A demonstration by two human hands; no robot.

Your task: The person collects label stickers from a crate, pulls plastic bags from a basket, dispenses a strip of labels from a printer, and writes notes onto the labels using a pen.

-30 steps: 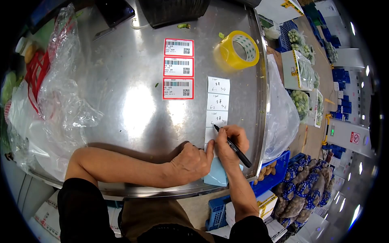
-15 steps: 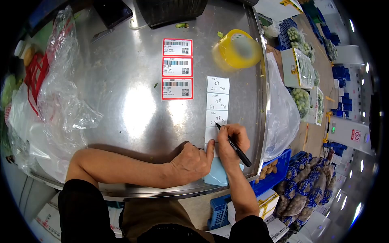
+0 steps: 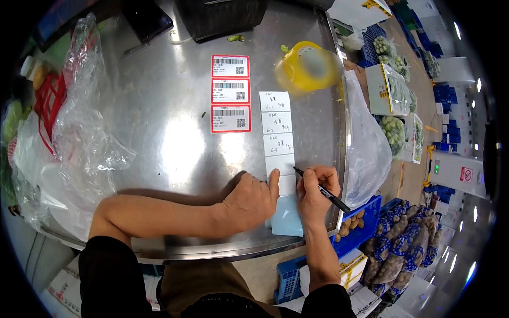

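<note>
My right hand (image 3: pixel 316 199) grips a black marker pen (image 3: pixel 334 199), its tip at the right edge of a strip of white labels (image 3: pixel 278 144). The upper three labels bear handwriting; those below are blank, and the pale blue backing (image 3: pixel 287 217) shows at the strip's lower end. My left hand (image 3: pixel 248 205) is mostly curled, one digit pressing the strip down beside the blank labels. Left of the strip lie three red-bordered printed labels (image 3: pixel 231 94) with barcodes. A yellow roll of tape (image 3: pixel 294 69), partly blurred, is beyond the strip.
Clear plastic bags (image 3: pixel 87 127) cover the metal table's left side. A dark phone-like device (image 3: pixel 147 20) and a black container (image 3: pixel 222 18) are at the far edge. Beyond the right edge are a blue crate (image 3: pixel 366 225) with potatoes and several filled net sacks (image 3: pixel 397 244).
The pen tip has left the third label, now fully written, and moved down and right to the strip's edge. My right hand shifted right; the strip slid slightly up and left in view.
</note>
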